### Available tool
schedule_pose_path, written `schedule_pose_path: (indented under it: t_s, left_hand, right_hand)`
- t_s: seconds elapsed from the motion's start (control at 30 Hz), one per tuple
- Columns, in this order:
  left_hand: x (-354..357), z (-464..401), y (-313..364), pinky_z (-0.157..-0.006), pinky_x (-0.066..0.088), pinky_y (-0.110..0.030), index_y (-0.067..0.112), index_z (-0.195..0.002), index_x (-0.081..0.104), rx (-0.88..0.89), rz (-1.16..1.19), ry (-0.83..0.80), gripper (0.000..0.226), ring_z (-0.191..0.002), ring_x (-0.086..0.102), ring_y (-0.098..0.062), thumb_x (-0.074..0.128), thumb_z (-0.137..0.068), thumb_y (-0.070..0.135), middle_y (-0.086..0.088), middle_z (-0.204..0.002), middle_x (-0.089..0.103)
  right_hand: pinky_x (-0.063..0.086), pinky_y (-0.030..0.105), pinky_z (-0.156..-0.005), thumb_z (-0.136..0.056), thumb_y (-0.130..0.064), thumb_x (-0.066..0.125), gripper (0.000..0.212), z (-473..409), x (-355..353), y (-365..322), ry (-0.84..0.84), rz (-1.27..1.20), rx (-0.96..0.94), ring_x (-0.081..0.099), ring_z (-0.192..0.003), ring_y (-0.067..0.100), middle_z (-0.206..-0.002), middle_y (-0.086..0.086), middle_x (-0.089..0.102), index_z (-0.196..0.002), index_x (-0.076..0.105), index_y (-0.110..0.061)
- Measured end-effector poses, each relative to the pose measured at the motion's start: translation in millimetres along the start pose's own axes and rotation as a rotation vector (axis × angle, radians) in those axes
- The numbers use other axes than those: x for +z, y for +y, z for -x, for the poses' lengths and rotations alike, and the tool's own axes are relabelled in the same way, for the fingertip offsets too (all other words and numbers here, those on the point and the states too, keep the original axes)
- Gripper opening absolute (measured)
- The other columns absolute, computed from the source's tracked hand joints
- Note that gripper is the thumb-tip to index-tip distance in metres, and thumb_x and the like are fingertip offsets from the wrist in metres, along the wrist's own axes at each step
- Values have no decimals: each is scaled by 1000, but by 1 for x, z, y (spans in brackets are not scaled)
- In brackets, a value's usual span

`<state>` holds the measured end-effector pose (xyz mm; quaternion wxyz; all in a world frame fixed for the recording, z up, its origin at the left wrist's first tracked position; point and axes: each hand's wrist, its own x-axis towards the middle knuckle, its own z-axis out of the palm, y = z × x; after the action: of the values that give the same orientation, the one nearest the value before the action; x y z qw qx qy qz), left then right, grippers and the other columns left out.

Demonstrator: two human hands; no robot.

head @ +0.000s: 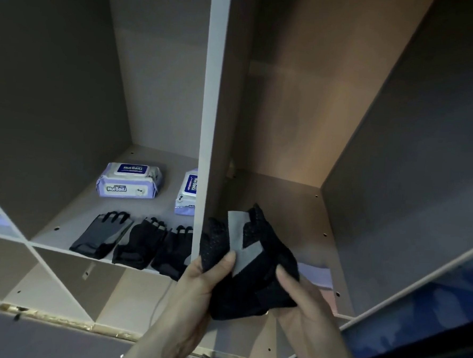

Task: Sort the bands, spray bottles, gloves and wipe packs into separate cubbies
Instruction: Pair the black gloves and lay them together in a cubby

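Both my hands hold a black glove with grey patches point(252, 260) in front of the right cubby's opening. My left hand point(198, 290) grips its left side with the thumb on the grey patch. My right hand point(302, 302) pinches its right edge. In the left cubby, three black and grey gloves point(101, 235) point(140, 242) point(174, 251) lie side by side at the front edge. Behind them lie two purple and white wipe packs point(130, 180) point(186, 193), the right one partly hidden by the divider. No bands or spray bottles are in view.
A white vertical divider point(208, 149) separates the left cubby from the right cubby point(297, 210). Something pale purple point(316, 275) lies on the right cubby floor behind the held glove. Lower cubbies point(65, 282) sit beneath. A blue surface point(428, 329) is at the lower right.
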<state>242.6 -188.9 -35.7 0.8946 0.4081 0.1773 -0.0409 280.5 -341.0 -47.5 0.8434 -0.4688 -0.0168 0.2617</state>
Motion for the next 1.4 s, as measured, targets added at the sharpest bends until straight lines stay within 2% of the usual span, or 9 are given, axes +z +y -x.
schedule_pose_path:
  t_s: [0.2,0.33,0.5,0.67,0.8,0.9,1.0,1.23,1.4]
  left_hand:
    - [-3,6,9,-89,51,-54,8,-117,64,-46,118,106,35,-101,68,-33,58,-84,20,-16,-108,72]
    - [4,12,11,-91,51,-53,10,-116,67,-51,94,27,40,-103,68,-30,55,-83,30,-14,-110,71]
    - [13,10,5,-84,57,-35,11,-116,67,-106,113,-74,53,-104,68,-21,47,-81,45,-10,-113,71]
    - [12,4,-1,-90,46,-31,7,-113,69,-49,288,-18,55,-103,68,-19,51,-75,42,-10,-113,71]
    - [6,9,2,-93,49,-28,11,-109,72,35,288,-21,53,-107,66,-17,48,-78,48,-8,-116,70]
    - [-5,16,6,-97,50,-31,16,-117,68,89,202,38,53,-115,62,-18,62,-81,54,-8,-123,66]
    - [-19,18,10,-86,56,-35,11,-120,64,104,175,95,51,-106,67,-25,58,-82,44,-15,-115,69]
    - [-49,34,37,-84,51,-40,17,-96,78,75,76,211,52,-94,71,-21,44,-89,56,-8,-102,74]
    - [-130,32,18,-64,53,-30,10,-129,55,181,4,236,53,-74,69,-16,35,-97,48,-6,-114,66]
  right_hand:
    - [59,35,-73,-84,-15,52,33,5,1,-33,278,-77,-250,68,-103,26,-111,15,70,-108,70,-2]
    - [58,24,-79,-72,-36,69,27,11,10,-27,364,353,-348,71,-92,14,-95,-2,76,-93,76,-21]
    - [40,-1,-79,-91,-19,57,38,18,33,11,277,823,-440,58,-100,-18,-101,-39,64,-105,64,-53]
    - [41,7,-93,-87,-17,49,56,16,42,37,199,1416,-793,40,-130,-7,-144,-26,41,-138,45,-39]
    - [55,21,-81,-73,-32,44,54,8,61,36,73,1616,-649,55,-122,9,-131,-12,60,-122,65,-21]
    - [46,24,-98,-71,-42,43,62,0,65,37,-47,1753,-578,48,-129,4,-136,-15,55,-129,58,-27]
    - [14,26,-117,-75,-63,44,62,-7,65,35,-218,1450,-471,16,-139,-12,-148,-30,31,-135,43,-46]
    - [46,29,-102,-58,-42,87,86,-29,80,37,-152,437,35,55,-121,4,-133,-13,58,-133,47,-40]
    - [50,44,-94,-79,-10,70,30,-48,106,57,-94,240,279,69,-98,32,-103,15,73,-109,69,-8]
